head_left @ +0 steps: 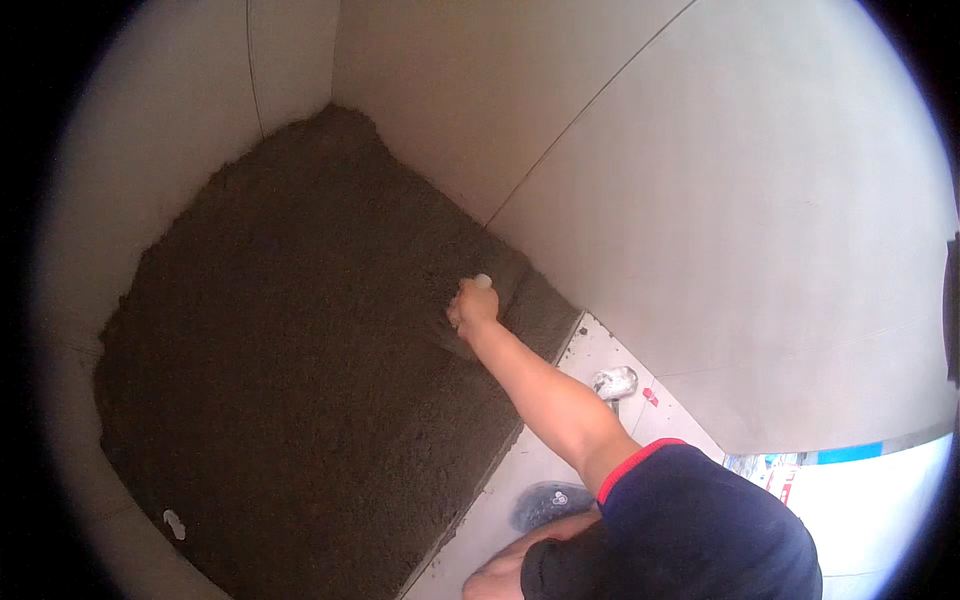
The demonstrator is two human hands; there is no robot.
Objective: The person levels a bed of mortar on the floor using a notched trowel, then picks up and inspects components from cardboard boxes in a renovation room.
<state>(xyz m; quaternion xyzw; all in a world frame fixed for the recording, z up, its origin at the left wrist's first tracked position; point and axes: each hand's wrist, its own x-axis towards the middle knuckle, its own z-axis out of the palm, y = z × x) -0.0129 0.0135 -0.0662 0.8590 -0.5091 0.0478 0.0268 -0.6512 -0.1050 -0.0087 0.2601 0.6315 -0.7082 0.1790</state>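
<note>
Pale walls (760, 220) either side of the grip (475, 302), thin dark seams (592, 113), whitish tile floor (525, 465) kinda lower-right.

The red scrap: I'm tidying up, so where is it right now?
The red scrap lies right of centre in the head view, on the white floor, just right of the pale crumpled bundle.
</note>
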